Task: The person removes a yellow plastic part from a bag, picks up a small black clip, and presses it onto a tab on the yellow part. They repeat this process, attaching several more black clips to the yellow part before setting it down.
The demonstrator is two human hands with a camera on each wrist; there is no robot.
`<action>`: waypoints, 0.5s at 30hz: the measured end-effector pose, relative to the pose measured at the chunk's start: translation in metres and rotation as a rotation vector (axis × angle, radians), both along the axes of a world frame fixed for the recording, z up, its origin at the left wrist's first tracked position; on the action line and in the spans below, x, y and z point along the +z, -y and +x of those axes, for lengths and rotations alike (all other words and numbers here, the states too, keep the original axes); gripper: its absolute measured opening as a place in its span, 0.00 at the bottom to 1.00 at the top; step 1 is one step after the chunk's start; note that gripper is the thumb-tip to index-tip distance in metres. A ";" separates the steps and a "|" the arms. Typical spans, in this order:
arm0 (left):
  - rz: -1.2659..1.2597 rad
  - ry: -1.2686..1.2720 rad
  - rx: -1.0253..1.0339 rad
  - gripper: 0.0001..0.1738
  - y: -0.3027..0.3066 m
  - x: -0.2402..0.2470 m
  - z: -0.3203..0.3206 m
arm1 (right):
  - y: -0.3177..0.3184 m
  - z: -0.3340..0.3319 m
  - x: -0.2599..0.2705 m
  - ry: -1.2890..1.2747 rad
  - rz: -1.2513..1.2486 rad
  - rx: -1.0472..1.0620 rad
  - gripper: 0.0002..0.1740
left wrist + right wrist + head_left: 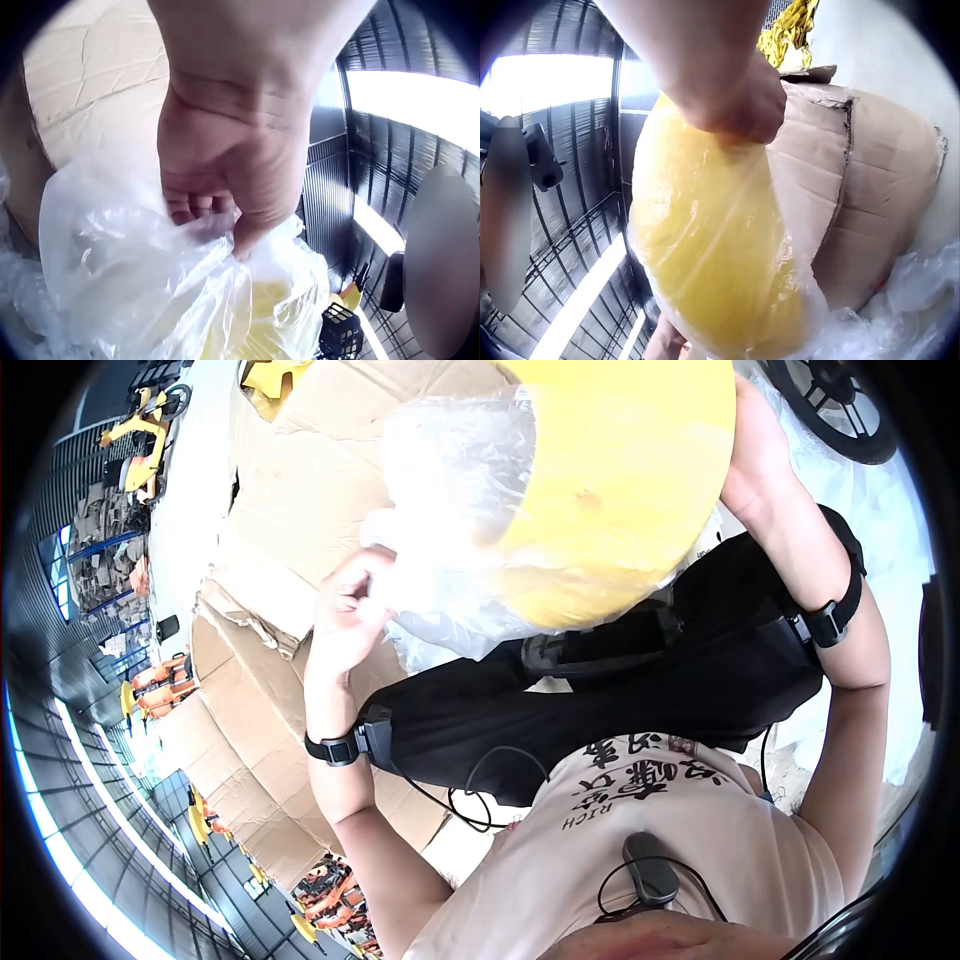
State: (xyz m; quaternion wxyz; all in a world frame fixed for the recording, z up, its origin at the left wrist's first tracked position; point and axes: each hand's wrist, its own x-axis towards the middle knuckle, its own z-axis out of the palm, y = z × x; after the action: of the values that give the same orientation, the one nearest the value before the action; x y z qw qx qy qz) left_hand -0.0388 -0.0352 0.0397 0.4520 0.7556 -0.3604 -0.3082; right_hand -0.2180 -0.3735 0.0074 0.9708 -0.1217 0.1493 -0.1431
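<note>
A large yellow rounded plastic panel point(620, 480) is partly inside a clear plastic bag point(460, 470), held up over the person's lap. My left hand point(350, 605) pinches the bag's loose film on the left, thumb against curled fingers. In the left wrist view that hand point(232, 165) has crumpled bag film point(150, 277) gathered at its fingertips. My right hand point(757, 460) grips the panel's right edge, its fingers largely hidden behind the panel. The right wrist view shows the right hand point(742, 109) at the end of the film-covered yellow panel point(712, 225).
Flattened cardboard point(300, 500) lies beneath and to the left. A black wheel point(835, 405) stands at the upper right, near loose clear film point(880, 510) on the floor. Yellow and orange vehicles point(145, 445) stand farther left. Yellow wrapping point(791, 34) lies behind the cardboard.
</note>
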 end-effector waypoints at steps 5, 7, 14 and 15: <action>0.507 0.080 -0.359 0.11 -0.029 -0.040 0.014 | -0.003 0.006 0.025 -0.147 -0.210 -0.291 0.26; 0.942 0.196 -0.510 0.11 -0.034 -0.049 0.025 | -0.002 0.009 0.036 -0.200 -0.224 -0.316 0.26; 1.452 0.291 -0.530 0.17 -0.114 -0.102 0.104 | -0.006 0.014 0.041 -0.260 -0.298 -0.403 0.24; 1.452 0.292 -0.532 0.17 -0.123 -0.106 0.110 | -0.003 0.015 0.037 -0.257 -0.287 -0.361 0.24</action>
State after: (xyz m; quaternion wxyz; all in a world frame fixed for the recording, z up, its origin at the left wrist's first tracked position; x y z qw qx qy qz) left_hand 0.0715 0.0880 -0.0662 -0.2958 0.7829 -0.2932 -0.4621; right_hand -0.2035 -0.3702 0.0443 0.8754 -0.2467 0.2687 -0.3173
